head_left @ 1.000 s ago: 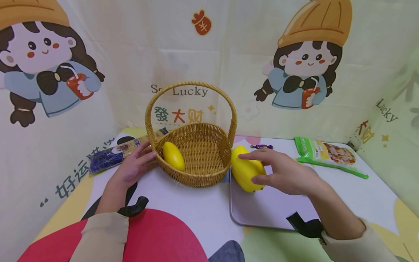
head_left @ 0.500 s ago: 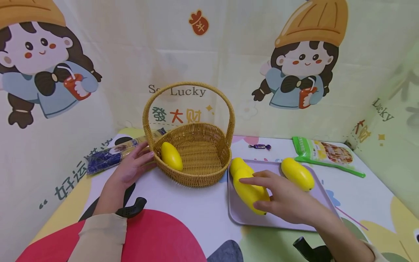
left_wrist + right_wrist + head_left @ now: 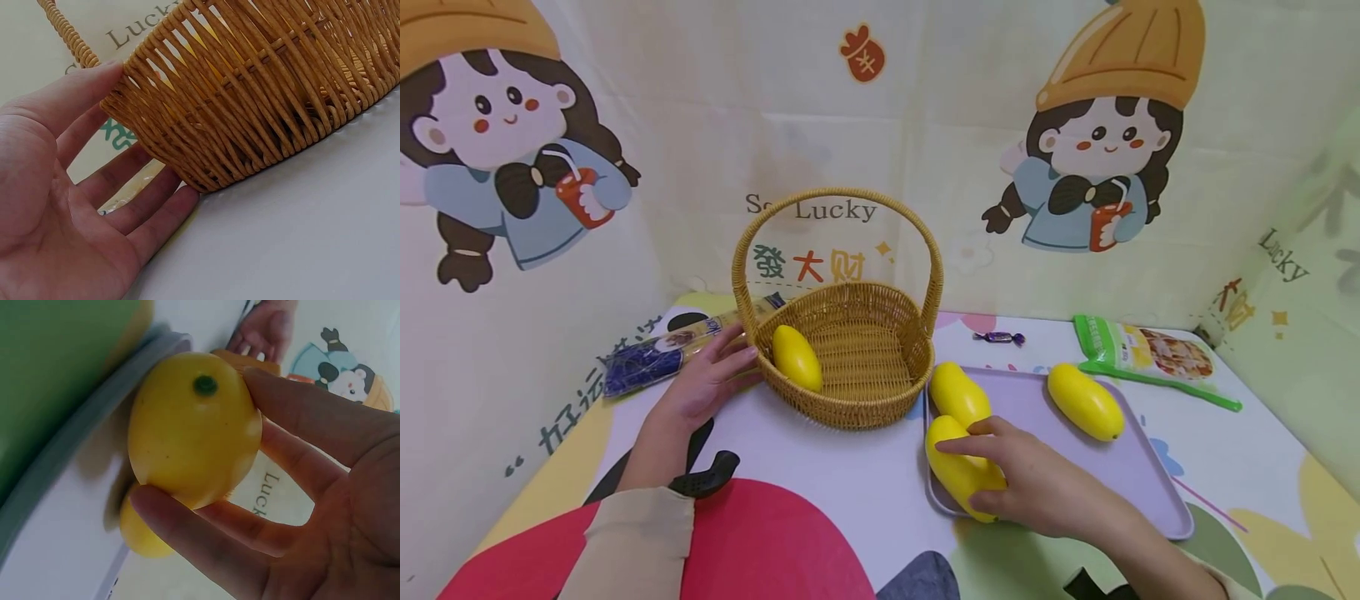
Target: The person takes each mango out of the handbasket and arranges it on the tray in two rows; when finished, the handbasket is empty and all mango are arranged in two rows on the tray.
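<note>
My right hand (image 3: 1037,483) grips a yellow mango (image 3: 958,471) over the near left corner of a lilac tray (image 3: 1183,521). In the right wrist view the thumb and fingertips are on opposite sides of this mango (image 3: 197,437), its green stem end facing the camera. Behind it lies a second mango (image 3: 958,392), and a third mango (image 3: 1084,402) is at the tray's right. My left hand (image 3: 707,387) touches the left side of a wicker basket (image 3: 850,412), thumb at the rim, fingers extended along the outer wall. Inside the basket lies another mango (image 3: 797,358).
A long pack with a dark blue end (image 3: 643,367) lies left of the basket, partly behind my left hand. Beyond the tray are a purple wrapped candy (image 3: 1000,337) and a green-edged food bag (image 3: 1157,354). A printed cloth wall (image 3: 955,125) closes off the back.
My right hand has moved nearer to me, bringing the held mango down to the tray's near left corner and exposing the other two tray mangoes. The left hand stays at the basket.
</note>
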The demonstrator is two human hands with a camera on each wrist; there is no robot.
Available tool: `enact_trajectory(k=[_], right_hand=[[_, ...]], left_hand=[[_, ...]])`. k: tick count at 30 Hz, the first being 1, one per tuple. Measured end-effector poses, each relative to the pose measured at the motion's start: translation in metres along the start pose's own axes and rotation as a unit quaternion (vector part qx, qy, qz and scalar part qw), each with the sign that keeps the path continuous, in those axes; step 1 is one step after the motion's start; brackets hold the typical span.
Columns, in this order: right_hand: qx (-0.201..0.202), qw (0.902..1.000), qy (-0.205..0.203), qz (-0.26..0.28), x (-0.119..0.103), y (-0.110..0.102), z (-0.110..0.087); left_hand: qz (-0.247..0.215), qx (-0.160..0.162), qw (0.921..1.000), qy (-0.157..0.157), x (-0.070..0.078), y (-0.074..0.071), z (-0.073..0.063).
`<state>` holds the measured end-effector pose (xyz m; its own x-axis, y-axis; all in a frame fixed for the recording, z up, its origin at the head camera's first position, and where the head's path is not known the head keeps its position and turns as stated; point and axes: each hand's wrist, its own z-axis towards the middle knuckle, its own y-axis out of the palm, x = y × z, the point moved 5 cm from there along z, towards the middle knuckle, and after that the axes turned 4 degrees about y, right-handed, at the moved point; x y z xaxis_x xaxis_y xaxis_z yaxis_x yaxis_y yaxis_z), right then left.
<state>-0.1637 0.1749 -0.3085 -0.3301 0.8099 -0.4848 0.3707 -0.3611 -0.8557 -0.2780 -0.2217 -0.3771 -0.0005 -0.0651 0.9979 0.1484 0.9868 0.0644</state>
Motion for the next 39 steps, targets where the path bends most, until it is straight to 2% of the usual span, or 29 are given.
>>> enact_trajectory(k=[10,18,26,32,39], right_hand=[[0.030,0.9983,0.024,-0.043,-0.0011,0.0035,-0.0007],[0.067,0.9929,0.030,-0.093,-0.0014,0.0027,-0.0034],[0.076,0.9931,0.014,-0.089,-0.0004,0.0015,-0.0042],[0.074,0.9937,0.017,-0.082,-0.0001,0.0011,-0.0035],[0.093,0.9898,0.025,-0.105,-0.0030,-0.0041,-0.0059]], left_hand=[[0.000,-0.001,1.0000,0.004,0.0005,0.0007,0.0013],[0.002,-0.004,1.0000,0.003,-0.0003,0.0007,0.0008],[0.005,-0.005,1.0000,0.001,0.0006,0.0020,0.0007],[0.007,-0.002,1.0000,0.000,0.0015,0.0012,0.0000],[0.009,-0.001,1.0000,-0.003,0.0017,0.0005,0.0001]])
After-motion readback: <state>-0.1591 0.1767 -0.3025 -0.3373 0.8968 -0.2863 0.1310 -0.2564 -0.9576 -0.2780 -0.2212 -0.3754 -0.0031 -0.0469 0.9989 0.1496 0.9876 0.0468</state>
